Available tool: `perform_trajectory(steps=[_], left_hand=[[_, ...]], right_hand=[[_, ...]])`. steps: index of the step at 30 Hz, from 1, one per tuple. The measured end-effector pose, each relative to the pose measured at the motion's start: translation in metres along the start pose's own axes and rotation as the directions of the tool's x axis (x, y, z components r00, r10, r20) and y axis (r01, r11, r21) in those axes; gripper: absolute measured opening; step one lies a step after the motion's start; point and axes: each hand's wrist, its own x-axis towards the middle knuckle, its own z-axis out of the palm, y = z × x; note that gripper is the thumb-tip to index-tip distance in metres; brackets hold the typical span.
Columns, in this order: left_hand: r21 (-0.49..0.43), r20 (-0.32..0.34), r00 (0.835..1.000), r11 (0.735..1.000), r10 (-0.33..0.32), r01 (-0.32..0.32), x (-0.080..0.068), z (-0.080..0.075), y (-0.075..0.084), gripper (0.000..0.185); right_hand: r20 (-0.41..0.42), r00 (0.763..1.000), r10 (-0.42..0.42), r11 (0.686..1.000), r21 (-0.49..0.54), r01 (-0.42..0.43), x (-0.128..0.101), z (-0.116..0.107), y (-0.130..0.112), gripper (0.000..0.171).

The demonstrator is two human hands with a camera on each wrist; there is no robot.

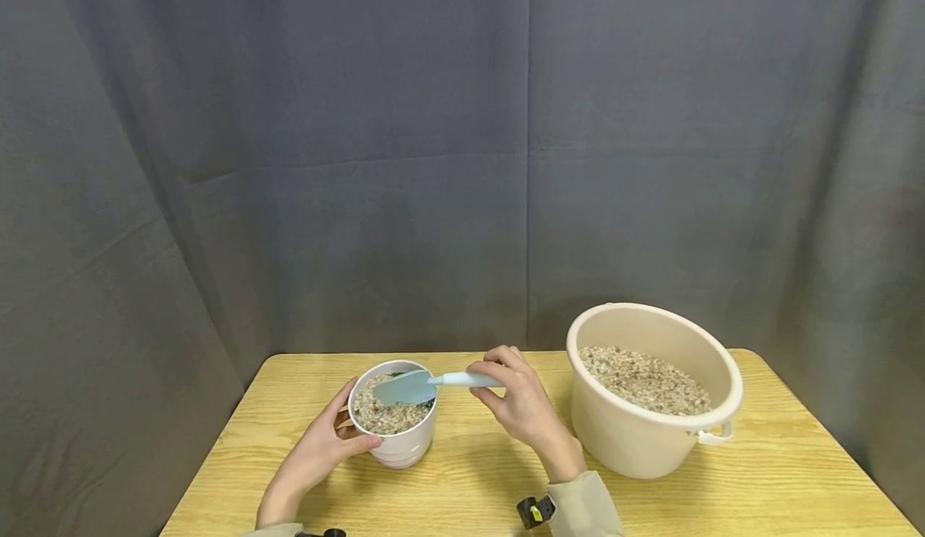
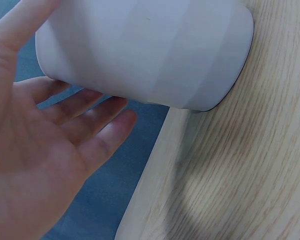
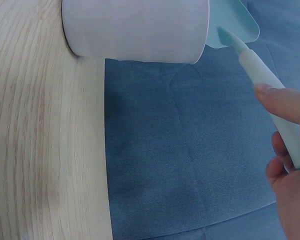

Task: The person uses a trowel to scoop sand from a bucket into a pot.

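A small white pot stands on the table, filled close to its rim with pale gravel. Bits of dark green show at the gravel's back and right edges. My left hand holds the pot from the left, thumb along the near side and fingers around the far left. In the left wrist view those fingers curve under the pot's side. The right hand grips the handle of a light blue trowel. Its blade lies over the pot's opening, overlapping the gravel and rim in the head view.
To the right stands a large cream bucket, partly filled with similar gravel, with a white handle at its near right. Both containers are on a light wooden table. Dark grey curtains hang behind and at the sides.
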Motion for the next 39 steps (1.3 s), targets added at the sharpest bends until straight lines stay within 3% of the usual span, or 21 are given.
perform_trajectory(steps=[12,29,39], left_hand=[[0.016,-0.004,1.000,1.000,0.001,-0.001,0.0027,-0.0014,-0.0044,0.099],[0.001,-0.007,1.000,1.000,-0.020,0.020,-0.0002,0.0007,0.0005,0.098],[0.006,-0.006,1.000,1.000,-0.025,0.025,0.0010,-0.0002,-0.0005,0.099]], right_hand=[[-0.076,0.997,-0.002,1.000,0.017,0.003,0.0000,0.0004,0.0015,0.033],[-0.010,0.987,0.163,0.986,0.023,-0.163,-0.0014,-0.0035,-0.0054,0.026],[0.017,0.987,0.160,0.986,0.041,-0.160,0.0000,-0.0054,-0.0057,0.024]])
